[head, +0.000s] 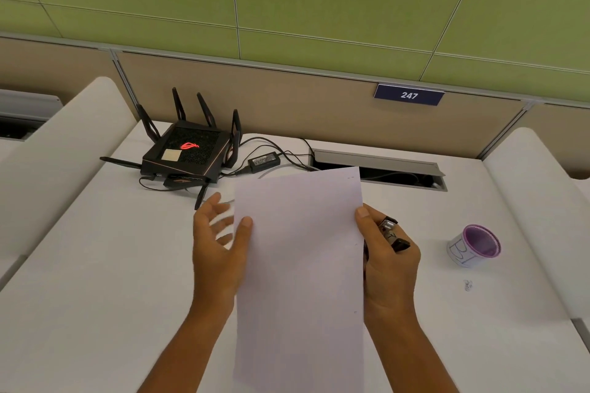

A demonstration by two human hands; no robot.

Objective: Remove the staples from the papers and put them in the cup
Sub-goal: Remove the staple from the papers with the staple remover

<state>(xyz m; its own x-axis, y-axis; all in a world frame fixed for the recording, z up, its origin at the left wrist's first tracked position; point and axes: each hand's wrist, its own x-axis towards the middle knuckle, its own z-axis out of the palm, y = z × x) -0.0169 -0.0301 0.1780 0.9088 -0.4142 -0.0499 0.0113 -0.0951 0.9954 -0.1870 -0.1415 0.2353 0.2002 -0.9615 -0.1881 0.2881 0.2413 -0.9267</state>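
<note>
The white papers (300, 265) are held up above the table between both hands. My left hand (220, 246) pinches their left edge, thumb on the front and blurred fingers behind. My right hand (388, 265) grips the right edge with its thumb and also holds a black and silver staple remover (394, 234) in its fingers. Tiny staple marks (350, 177) show near the top right corner of the sheet. The cup (475, 246), white with a purple rim, stands on the table to the right of my right hand.
A black router (188, 153) with antennas, a power adapter (264, 161) and cables lie at the back left. An open cable hatch (383, 171) sits behind the papers. Small pen marks (467, 285) lie near the cup. White side panels flank the desk.
</note>
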